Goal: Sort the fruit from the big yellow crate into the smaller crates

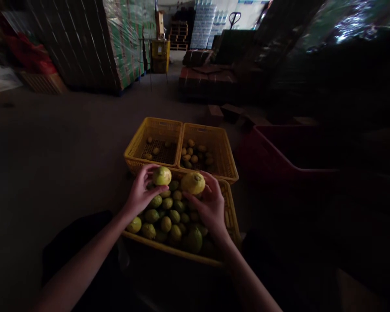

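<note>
Far left: red sheeting (35,54), crumpled, over a slatted box (43,82). Next, wrapped stack (125,43), tall and boxy, green side under shiny creased film. Floor (87,117) dull, smooth, grey.

Left rear crate (165,129): yellow, perforated plastic, rectangular, mesh base, a few roundish fruits loose on the bottom.

Left hand (140,191): fingers curled behind, thumb underneath, pinching left fruit (162,176). Fruit is rounded, yellow-green, slightly glossy, held above the front crate (172,248).

Front crate: yellow plastic, perforated side wall, nearest the person, just in front of the two rear crates. Heaped with green fruits (165,223), oval to round, some skins bumpy, mostly green, some yellower.

Right fruit (193,183): bigger, pale yellow, blunt nub at one end, also above the front crate, well clear of left fruit. Right hand (213,204) pinches it, thumb below, fingers round the far side.

Right rear crate (221,141): same yellow plastic, beside its twin, more fruits, rounded, grouped toward its left. Behind: cardboard (211,73), flat, brown, low pile. Right: tub (271,151), dark pink, smooth-rimmed. Far right: film (354,21), glossy, wrinkled, blurred.
</note>
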The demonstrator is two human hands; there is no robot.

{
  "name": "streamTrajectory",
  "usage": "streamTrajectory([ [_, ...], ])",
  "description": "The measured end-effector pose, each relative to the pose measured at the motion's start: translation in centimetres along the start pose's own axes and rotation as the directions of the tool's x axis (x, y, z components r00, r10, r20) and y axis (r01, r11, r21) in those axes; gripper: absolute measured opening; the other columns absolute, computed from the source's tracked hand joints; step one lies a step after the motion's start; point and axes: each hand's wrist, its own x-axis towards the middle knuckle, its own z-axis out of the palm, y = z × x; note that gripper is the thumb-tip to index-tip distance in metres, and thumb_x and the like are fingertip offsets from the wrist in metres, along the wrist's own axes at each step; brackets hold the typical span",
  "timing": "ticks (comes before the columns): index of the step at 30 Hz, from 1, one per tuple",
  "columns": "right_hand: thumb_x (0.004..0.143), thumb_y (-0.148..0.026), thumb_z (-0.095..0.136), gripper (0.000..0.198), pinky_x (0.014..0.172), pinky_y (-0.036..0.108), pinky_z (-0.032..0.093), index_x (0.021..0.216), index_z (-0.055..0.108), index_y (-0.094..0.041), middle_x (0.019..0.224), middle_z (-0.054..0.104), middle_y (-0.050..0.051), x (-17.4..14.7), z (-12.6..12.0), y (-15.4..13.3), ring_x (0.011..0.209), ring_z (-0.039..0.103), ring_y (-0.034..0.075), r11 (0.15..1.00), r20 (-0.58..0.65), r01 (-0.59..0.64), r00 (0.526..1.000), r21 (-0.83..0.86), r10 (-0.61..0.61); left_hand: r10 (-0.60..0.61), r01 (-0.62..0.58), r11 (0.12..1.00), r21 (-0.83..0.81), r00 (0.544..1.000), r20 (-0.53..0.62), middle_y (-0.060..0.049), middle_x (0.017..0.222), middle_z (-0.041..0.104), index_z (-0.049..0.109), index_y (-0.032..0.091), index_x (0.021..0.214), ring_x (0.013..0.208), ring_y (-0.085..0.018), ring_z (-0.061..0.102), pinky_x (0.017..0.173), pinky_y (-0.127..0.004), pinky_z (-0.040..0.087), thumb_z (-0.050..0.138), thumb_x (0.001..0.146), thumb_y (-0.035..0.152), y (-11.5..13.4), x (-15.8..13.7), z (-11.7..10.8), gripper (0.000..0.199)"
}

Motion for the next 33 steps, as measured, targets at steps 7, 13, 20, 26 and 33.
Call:
streamTrajectory([
  [7,0.061,-0.016,0.085,0.059,0.106,0.042,0.046,0.113,0.062,-0.030,0.121,0.064,0.004,-0.2,-0.8,0.0,0.116,0.059,0.024,0.982,0.111,0.152,0.984,-0.114,-0.139,-0.146,0.150,0.980,-0.131,0.989,0.037,-0.005,0.114,0.061,0.074,0.022,0.093,0.124,-0.023,0.054,0.096,-0.021,0.051,0.086,0.048,-0.001,1.5,-0.7,0.5,0.052],
  [13,0.056,-0.020,0.089,0.057,0.102,0.043,0.049,0.108,0.068,-0.027,0.119,0.066,0.005,0.3,-1.2,-0.7,0.116,0.060,0.026,0.999,0.153,-0.010,0.988,0.043,0.003,-0.220,0.231,0.955,-0.185,0.972,0.079,-0.004,0.113,0.068,0.075,0.020,0.092,0.123,-0.022,0.057,0.095,-0.021,0.051,0.084,0.047,-0.006,1.4,0.0,0.4,0.053],
  [20,0.066,-0.032,0.085,0.040,0.073,0.031,0.056,0.101,0.066,-0.027,0.099,0.073,0.002,0.4,-1.6,-2.7,0.084,0.069,0.020,0.937,0.206,-0.305,0.941,0.169,0.269,-0.261,0.258,0.927,-0.271,0.965,0.024,-0.003,0.092,0.073,0.072,0.019,0.092,0.096,-0.018,0.068,0.083,-0.022,0.054,0.086,0.059,0.013,0.1,0.4,-0.2,0.036],
  [26,0.069,-0.039,0.080,0.035,0.071,0.027,0.055,0.100,0.070,-0.025,0.106,0.073,0.003,0.7,-1.1,-2.0,0.093,0.068,0.022,0.893,0.160,-0.407,0.911,0.191,0.381,-0.361,0.355,0.887,-0.295,0.932,0.033,-0.007,0.093,0.075,0.074,0.015,0.083,0.106,-0.024,0.066,0.092,-0.031,0.054,0.083,0.068,0.026,-0.5,0.0,0.5,0.021],
  [33,0.067,-0.042,0.081,0.037,0.066,0.027,0.052,0.097,0.072,-0.020,0.089,0.075,0.003,-0.3,0.1,-0.3,0.083,0.068,0.022,0.866,0.212,-0.473,0.874,0.163,0.438,-0.393,0.390,0.906,-0.163,0.919,0.016,-0.006,0.103,0.075,0.073,0.017,0.102,0.104,-0.021,0.067,0.092,-0.024,0.051,0.087,0.055,0.008,-0.2,-1.0,1.6,0.050],
])
